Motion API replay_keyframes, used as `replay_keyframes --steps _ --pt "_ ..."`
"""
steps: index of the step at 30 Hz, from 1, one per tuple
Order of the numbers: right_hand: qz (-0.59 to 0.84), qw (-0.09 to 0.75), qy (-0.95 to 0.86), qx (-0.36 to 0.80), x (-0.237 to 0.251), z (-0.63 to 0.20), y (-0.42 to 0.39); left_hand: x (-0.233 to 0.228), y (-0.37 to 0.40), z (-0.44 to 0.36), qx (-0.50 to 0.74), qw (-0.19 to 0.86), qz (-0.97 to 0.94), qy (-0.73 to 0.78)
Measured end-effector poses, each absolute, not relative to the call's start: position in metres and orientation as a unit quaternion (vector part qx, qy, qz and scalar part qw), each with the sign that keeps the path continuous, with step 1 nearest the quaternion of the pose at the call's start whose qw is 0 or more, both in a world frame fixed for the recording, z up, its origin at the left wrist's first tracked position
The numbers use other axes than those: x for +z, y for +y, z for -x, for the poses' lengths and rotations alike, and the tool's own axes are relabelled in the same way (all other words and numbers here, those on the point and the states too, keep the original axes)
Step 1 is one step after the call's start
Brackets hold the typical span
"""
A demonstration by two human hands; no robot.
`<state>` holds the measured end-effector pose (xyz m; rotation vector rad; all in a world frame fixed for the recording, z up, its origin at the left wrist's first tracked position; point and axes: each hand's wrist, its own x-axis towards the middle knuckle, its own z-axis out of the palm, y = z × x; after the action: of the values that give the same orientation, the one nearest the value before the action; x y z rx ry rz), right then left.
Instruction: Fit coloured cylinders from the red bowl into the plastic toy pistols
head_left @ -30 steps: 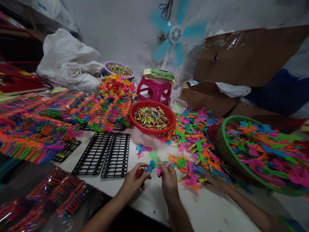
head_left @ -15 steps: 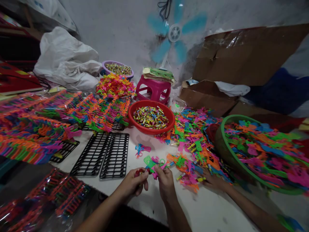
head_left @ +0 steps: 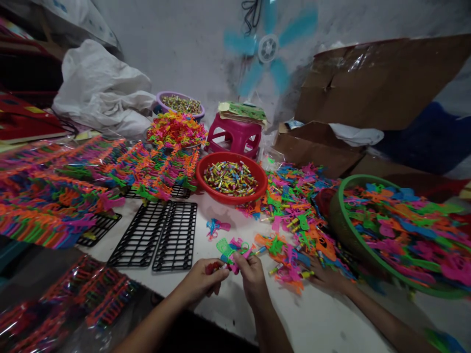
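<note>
While pinching a green-and-pink toy [head_left: 224, 249] btwn thumb & fingers of R hand [head_left: 252, 279], holding small dark red pcs [head_left: 213, 267] in curled L hand [head_left: 198, 279], w/ thumb tip right by the toy. Have toy btwn both hands, over front part of tabletop [head_left: 309, 314]; can't quite make out, given blur & fingers in front, its lower end or no. of red pcs. Just beyond, see one loose blue-and-pink toy [head_left: 218, 226]. To L, note two black racks [head_left: 174, 240] side by side; farther L, rows of toys [head_left: 47, 206], partly under shiny film. Straight ahead, find red bowl [head_left: 235, 200] full of small multicolored sticks [head_left: 230, 177], hiding part of pink stool [head_left: 235, 126] w/ papers [head_left: 243, 112] on top. To R, meet big mixed heap [head_left: 294, 206] crowding tabletop & reaching nr R hand, w/ co-worker's hand [head_left: 326, 274] at near edge & forearm across that side. Past it, see green basket [head_left: 336, 225] heaped w/ toy parts [head_left: 397, 230]. At back, note cardboard box [head_left: 368, 83], blue fan [head_left: 268, 48] by wall & white sack [head_left: 99, 88] over at L.
</note>
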<state>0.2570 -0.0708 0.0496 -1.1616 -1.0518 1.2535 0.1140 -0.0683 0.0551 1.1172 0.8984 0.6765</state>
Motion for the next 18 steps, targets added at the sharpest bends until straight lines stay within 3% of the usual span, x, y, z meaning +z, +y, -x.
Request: replay_keyframes --steps 8,13,18 --pt "0.454 0.487 -0.476 0.575 0.066 -0.261 -0.072 0.063 -0.078 -0.117 0.371 0.751 -0.387 0.385" --pt "0.463 0.469 -0.461 0.594 0.063 -0.269 -0.071 0.072 -0.075 -0.118 0.352 0.762 -0.388 0.380" --pt "0.557 0.619 -0.300 0.465 0.062 -0.331 -0.043 0.060 -0.059 -0.113 0.341 0.711 -0.413 0.456"
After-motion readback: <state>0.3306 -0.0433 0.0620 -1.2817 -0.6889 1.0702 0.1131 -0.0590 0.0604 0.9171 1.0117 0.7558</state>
